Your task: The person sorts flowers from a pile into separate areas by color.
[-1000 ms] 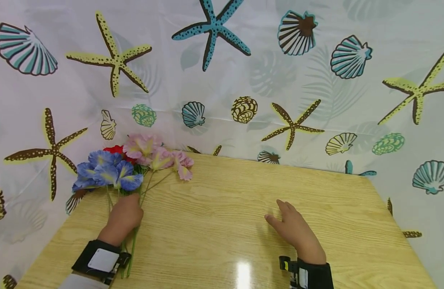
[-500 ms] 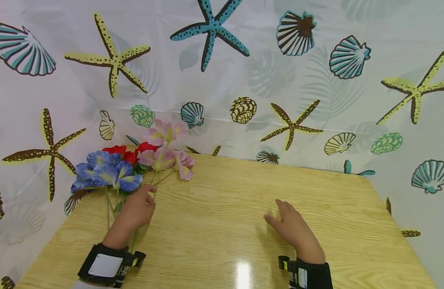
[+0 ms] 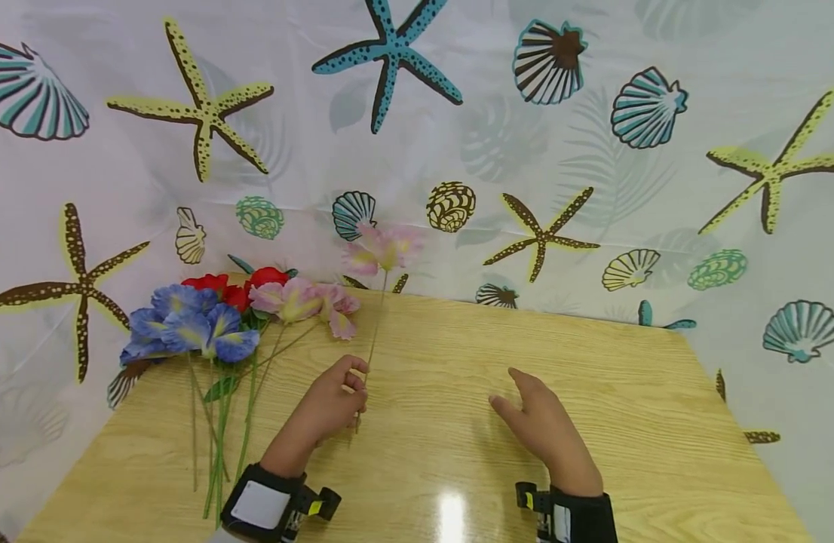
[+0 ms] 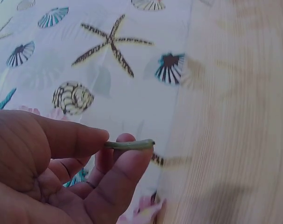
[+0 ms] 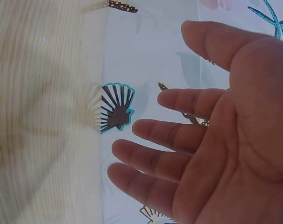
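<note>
At left I'm seeing the flower pile [image 3: 234, 345]; the left hand [image 3: 330, 403], pinching a pink flower [image 3: 384, 253] by its stem [image 4: 137, 144], is now carrying it clear, leaving one standing separate; the right hand [image 3: 538, 422] is hovering empty, fingers extended.

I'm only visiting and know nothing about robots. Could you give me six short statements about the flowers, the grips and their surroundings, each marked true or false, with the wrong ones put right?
1. The left grip pinches the stem of a pink flower. True.
2. The right grip holds a flower too. False: it holds nothing.
3. In the head view, blue flowers are left of the held one. True.
4. No other pink blooms remain. False: more pink blooms lie beside red flowers.
5. The tabletop shows wood grain. True.
6. The backdrop is plain. False: it has a printed sea-life pattern.
</note>
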A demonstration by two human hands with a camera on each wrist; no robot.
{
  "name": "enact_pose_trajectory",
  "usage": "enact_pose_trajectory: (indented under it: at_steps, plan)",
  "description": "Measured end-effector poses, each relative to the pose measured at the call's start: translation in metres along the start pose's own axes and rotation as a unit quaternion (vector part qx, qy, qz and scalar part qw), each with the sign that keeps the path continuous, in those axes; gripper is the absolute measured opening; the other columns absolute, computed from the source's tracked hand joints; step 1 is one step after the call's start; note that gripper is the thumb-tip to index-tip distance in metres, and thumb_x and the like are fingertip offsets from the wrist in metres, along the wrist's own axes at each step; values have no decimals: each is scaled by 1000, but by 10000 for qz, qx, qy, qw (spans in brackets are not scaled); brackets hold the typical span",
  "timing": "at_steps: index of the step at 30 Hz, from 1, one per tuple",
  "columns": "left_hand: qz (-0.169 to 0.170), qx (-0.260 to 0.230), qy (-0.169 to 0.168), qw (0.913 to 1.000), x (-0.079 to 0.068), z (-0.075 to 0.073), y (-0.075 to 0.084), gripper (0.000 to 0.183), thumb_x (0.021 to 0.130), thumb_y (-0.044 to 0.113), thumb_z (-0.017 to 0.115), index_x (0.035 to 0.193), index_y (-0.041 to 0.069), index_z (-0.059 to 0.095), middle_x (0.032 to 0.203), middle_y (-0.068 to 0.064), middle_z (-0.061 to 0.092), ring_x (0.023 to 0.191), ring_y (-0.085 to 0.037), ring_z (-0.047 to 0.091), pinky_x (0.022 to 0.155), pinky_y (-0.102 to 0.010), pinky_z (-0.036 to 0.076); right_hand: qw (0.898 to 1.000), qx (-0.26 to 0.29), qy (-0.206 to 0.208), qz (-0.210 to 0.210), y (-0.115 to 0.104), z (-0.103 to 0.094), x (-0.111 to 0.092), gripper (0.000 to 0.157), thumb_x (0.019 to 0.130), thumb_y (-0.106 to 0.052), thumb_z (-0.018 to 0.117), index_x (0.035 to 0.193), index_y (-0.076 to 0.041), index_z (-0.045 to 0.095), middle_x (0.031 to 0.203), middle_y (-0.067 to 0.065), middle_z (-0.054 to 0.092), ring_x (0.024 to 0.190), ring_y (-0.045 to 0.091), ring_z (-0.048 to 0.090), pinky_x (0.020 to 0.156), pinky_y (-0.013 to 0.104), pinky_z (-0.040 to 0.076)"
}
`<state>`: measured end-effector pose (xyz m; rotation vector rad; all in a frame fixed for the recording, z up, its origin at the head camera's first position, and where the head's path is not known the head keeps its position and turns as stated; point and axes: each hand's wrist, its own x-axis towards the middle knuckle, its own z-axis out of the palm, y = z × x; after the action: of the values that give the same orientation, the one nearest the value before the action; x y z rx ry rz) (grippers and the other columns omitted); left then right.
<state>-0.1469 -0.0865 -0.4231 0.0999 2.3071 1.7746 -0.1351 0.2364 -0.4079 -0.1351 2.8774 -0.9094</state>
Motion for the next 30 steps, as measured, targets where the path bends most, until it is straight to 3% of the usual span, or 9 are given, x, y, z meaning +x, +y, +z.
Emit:
enact_pose_trajectory:
  at_steps: [4,8,13,20,24,30]
  plan:
    - [195,28,-264,9995,-1,17,6,21,97,-5,53,115,5,52,92,-10,51,77,-32,62,53,-32,45,9998,-59,130,-152,-2,3,3,68,102,-37,57,151,4,33,151,28,37,136,47,37,105,61,35]
    - [361,20,-621,9974,-2,28,11,19,97,-6,52,112,5,49,92,-10,48,75,-30,60,52,-30,43,9986,-50,376,-381,-5,6,5,66,102,-36,58,152,1,35,149,25,41,131,44,45,100,59,41]
    - [485,4,-966,9941,-2,37,12,17,97,-4,52,111,4,48,92,-10,48,72,-26,58,53,-30,43,9946,167,771,-671,-8,14,8,61,100,-33,62,150,-5,40,144,20,49,123,39,55,91,52,51]
    - [525,-73,-1267,9905,1,43,5,16,98,-4,51,111,5,48,92,-10,48,68,-20,56,54,-29,43,9857,390,1303,-995,-13,26,10,56,99,-26,65,147,-5,45,136,17,56,119,34,58,88,47,54]
    - [376,-572,-1587,9850,3,48,0,17,98,-4,51,112,3,46,94,-9,46,73,-21,57,55,-30,44,9784,409,1654,-1174,-16,30,12,53,98,-23,66,144,-3,48,131,16,59,114,31,61,82,44,57]
    - [-138,-1542,-2153,9642,7,60,-6,22,98,-4,54,117,-1,44,95,-8,47,79,-22,61,57,-31,52,9661,669,2109,-1329,-26,36,12,49,96,-20,68,140,-3,52,124,13,62,108,27,65,73,41,59]
